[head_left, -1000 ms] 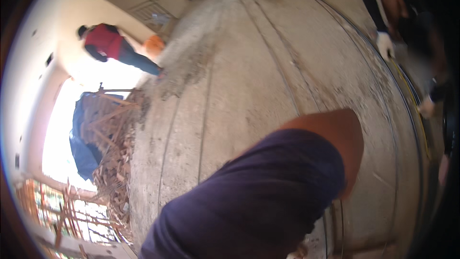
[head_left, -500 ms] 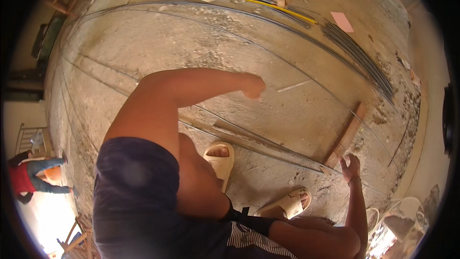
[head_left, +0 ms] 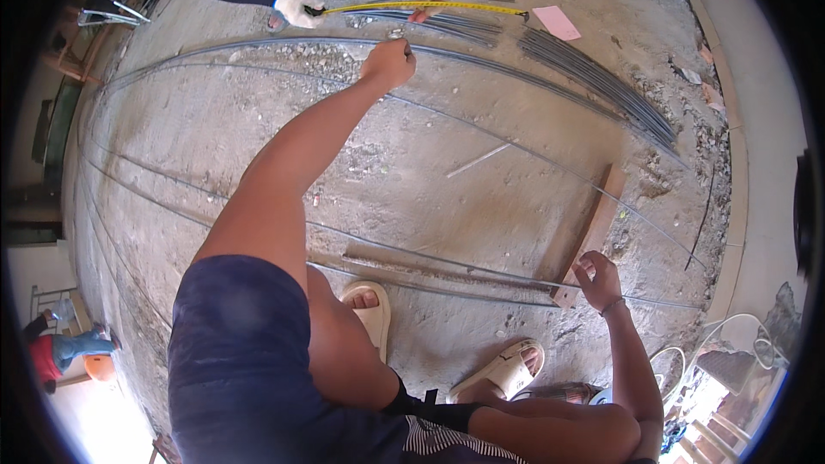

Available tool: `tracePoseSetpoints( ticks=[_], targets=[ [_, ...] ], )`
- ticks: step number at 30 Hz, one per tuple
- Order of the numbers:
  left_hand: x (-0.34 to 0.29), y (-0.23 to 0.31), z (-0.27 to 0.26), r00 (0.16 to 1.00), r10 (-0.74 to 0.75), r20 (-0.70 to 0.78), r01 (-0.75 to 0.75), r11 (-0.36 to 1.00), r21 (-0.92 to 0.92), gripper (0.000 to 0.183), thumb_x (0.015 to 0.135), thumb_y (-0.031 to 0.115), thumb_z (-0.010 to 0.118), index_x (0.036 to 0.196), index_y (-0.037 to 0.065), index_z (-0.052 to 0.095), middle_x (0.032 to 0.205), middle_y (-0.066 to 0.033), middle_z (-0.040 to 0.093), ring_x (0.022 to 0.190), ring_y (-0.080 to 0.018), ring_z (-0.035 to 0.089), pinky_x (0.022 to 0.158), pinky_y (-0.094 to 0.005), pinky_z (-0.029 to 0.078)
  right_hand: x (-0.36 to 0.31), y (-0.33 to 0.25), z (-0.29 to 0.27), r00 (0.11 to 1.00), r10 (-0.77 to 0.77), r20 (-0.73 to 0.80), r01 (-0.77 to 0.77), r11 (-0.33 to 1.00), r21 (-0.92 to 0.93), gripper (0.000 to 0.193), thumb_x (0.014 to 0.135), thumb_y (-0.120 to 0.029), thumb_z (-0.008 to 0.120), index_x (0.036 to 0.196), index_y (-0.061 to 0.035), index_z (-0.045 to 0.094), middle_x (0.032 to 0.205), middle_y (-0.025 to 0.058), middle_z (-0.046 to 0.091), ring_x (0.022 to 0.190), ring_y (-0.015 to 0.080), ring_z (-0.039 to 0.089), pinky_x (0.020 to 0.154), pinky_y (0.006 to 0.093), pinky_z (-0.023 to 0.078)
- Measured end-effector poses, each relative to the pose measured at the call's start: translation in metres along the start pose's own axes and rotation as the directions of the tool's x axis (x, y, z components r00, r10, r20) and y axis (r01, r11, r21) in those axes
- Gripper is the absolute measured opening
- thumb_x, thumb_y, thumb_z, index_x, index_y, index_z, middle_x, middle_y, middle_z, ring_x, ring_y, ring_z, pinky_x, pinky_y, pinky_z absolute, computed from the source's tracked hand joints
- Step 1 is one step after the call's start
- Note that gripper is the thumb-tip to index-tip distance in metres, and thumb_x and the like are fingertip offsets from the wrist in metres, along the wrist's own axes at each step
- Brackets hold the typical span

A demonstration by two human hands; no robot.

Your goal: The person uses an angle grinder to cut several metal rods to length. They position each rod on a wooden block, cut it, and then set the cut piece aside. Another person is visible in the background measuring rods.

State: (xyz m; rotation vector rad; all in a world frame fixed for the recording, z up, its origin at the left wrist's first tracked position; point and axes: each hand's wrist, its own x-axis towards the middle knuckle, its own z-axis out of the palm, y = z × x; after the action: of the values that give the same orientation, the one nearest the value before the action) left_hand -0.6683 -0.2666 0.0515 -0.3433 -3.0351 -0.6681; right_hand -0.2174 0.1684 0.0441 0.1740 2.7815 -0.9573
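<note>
Currently reaching out across the concrete floor [head_left: 481, 215] with the left hand [head_left: 389, 63], fingers curled in, at the long steel bars [head_left: 344, 40] arching over the floor's far half. Resting the right forearm lower, with the right hand [head_left: 599, 282] bent by the near end of a wooden plank [head_left: 593, 230], close to a thin steel rod [head_left: 468, 267] running toward the floor's right edge. With hands well apart; cannot tell, at this angle, whether gripping steel with either. Facing, near the floor's far edge, a co-worker's white-gloved hands [head_left: 299, 9] and an extended yellow tape measure [head_left: 468, 5]. Also seeing a bundle of steel rods [head_left: 595, 79] beside pink paper [head_left: 557, 22].
</note>
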Motion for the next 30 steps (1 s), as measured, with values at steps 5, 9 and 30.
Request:
tracePoseSetpoints(
  ticks=[5, 9, 30],
  targets=[
    [0.010, 0.002, 0.019, 0.970, 0.140, 0.201, -0.168, 0.977, 0.128, 0.035, 0.093, 0.023, 0.065, 0.123, 0.007, 0.069, 0.125, -0.0196, 0.070, 0.117, -0.0422, 0.067, 0.103, -0.0507, 0.054, -0.009, -0.009, -0.001, 1.000, -0.024, 0.014, 0.024, 1.000, 0.008, 0.020, 0.090, -0.014, 0.076, 0.103, -0.0002, 0.069, 0.096, 0.0170, 0.071, 0.084, 0.0317, 0.071, 0.077, 0.0402, 0.057],
    [0.027, 0.006, 0.039, 0.954, 0.152, 0.259, -0.223, 0.936, 0.272, 0.032, 0.094, 0.020, 0.064, 0.124, 0.009, 0.069, 0.134, -0.0185, 0.064, 0.125, -0.0415, 0.062, 0.105, -0.0511, 0.053, -0.011, -0.025, -0.011, 0.997, 0.071, 0.036, -0.073, 0.996, 0.045, 0.020, 0.091, -0.015, 0.076, 0.102, 0.0003, 0.070, 0.096, 0.0165, 0.071, 0.083, 0.0311, 0.071, 0.076, 0.0397, 0.057],
    [0.151, 0.031, 0.134, 0.963, 0.158, 0.220, -0.238, 0.882, 0.407, 0.042, 0.104, 0.019, 0.050, 0.144, 0.023, 0.062, 0.155, -0.0078, 0.053, 0.146, -0.0417, 0.045, 0.115, -0.0605, 0.042, -0.270, -0.081, -0.023, 0.611, 0.790, -0.053, -0.753, 0.600, 0.269, 0.018, 0.096, -0.016, 0.071, 0.108, -0.0028, 0.068, 0.097, 0.0088, 0.074, 0.087, 0.0188, 0.072, 0.072, 0.0314, 0.055]
  ],
)
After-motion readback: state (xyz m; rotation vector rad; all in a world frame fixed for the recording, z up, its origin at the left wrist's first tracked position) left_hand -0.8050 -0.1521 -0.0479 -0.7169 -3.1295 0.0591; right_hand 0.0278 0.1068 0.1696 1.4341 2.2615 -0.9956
